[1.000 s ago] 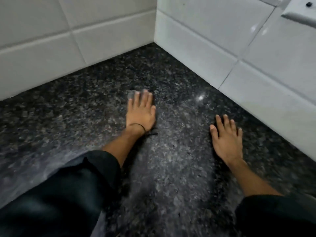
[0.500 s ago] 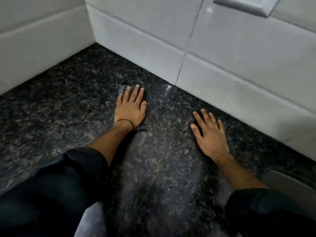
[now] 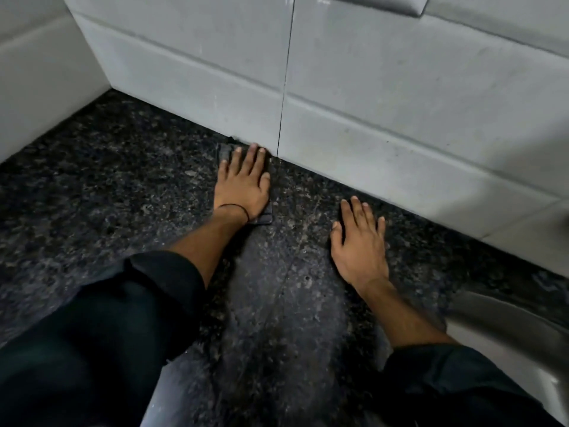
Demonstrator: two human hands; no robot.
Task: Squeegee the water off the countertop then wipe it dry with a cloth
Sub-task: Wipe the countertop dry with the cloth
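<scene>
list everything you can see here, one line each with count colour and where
countertop: 1, dark speckled stone, fills the lower frame
cloth: 1, dark grey, flat under the left hand at the wall base
wall tiles: several, white, behind and to the left
plate: 1, white, on the wall at top edge
sink rim: 1, metallic grey, lower right
sleeves: 2, dark
left hand: flat on cloth
right hand: flat on countertop
</scene>
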